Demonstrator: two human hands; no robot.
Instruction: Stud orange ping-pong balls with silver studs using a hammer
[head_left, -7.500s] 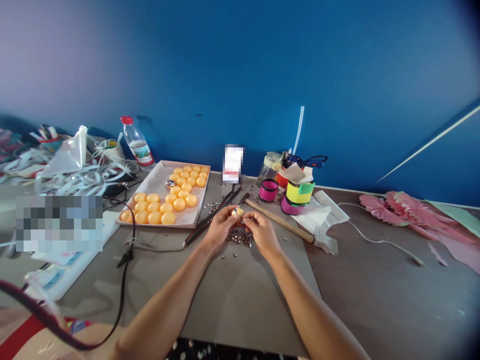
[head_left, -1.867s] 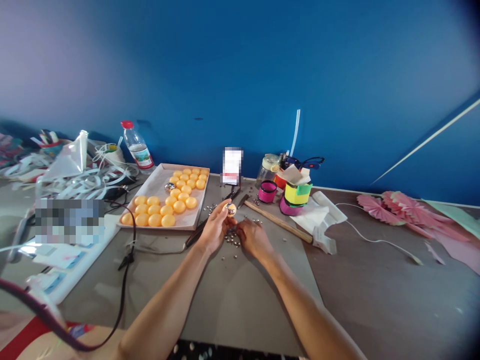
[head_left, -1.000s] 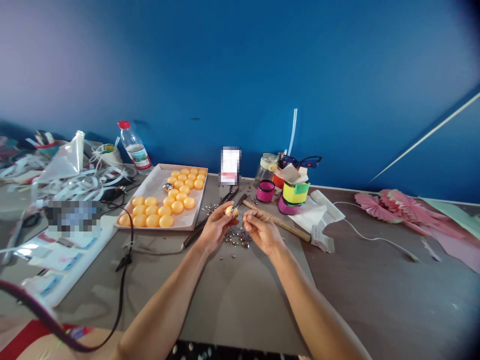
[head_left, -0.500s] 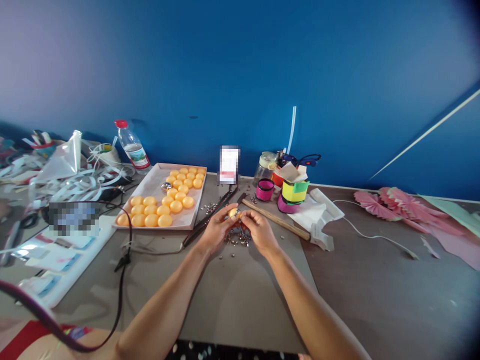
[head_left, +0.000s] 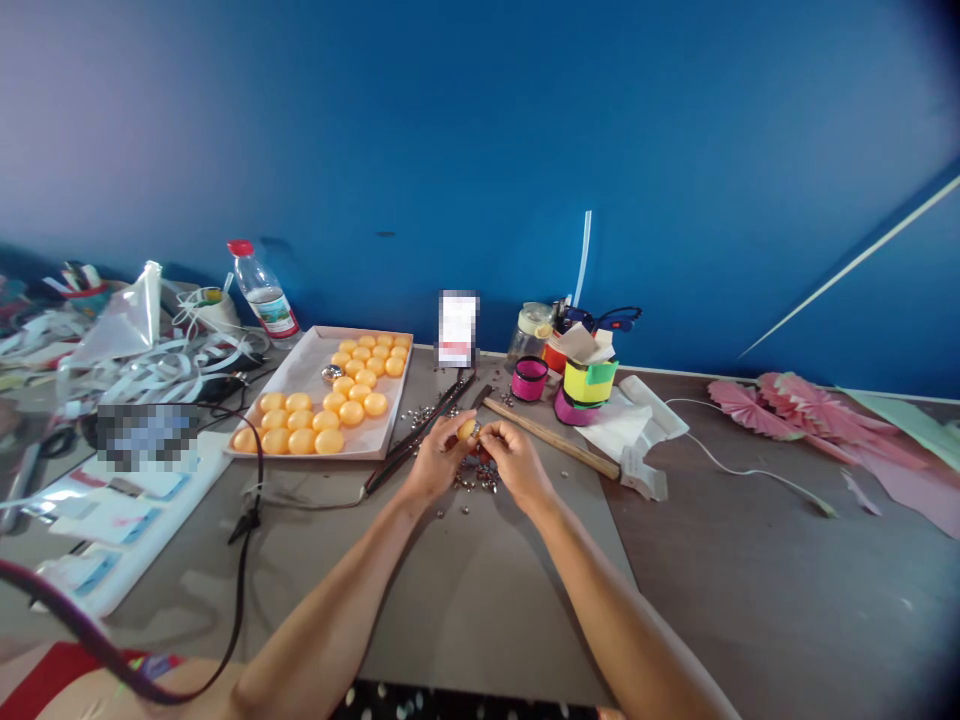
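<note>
My left hand [head_left: 439, 455] grips an orange ball [head_left: 468, 430], which looks like a ping-pong ball, between thumb and fingers. Right against the ball's near side, my right hand [head_left: 511, 455] has its thumb and fingertips pinched together. Something small and shiny shows where the fingertips meet the ball, too small to make out. Under both hands lies a loose pile of small shiny metal pieces [head_left: 484, 476], partly hidden. Left of them, a shallow box [head_left: 391, 420] holds rows of similar orange balls [head_left: 328, 442] and one silvery round thing [head_left: 332, 373].
A hammer-like wooden handle [head_left: 559, 440] lies right of my hands, a dark strap [head_left: 420, 435] left. Behind stand a pink-purple ring [head_left: 529, 379], a glass jar [head_left: 525, 345], a yellow-green container [head_left: 589, 385] and a bottle [head_left: 262, 290]. Pink folded paper [head_left: 795, 420] lies far right.
The ball has turned slightly in my left hand, and my right fingertips have shifted a little against it. Everything else looks the same.
</note>
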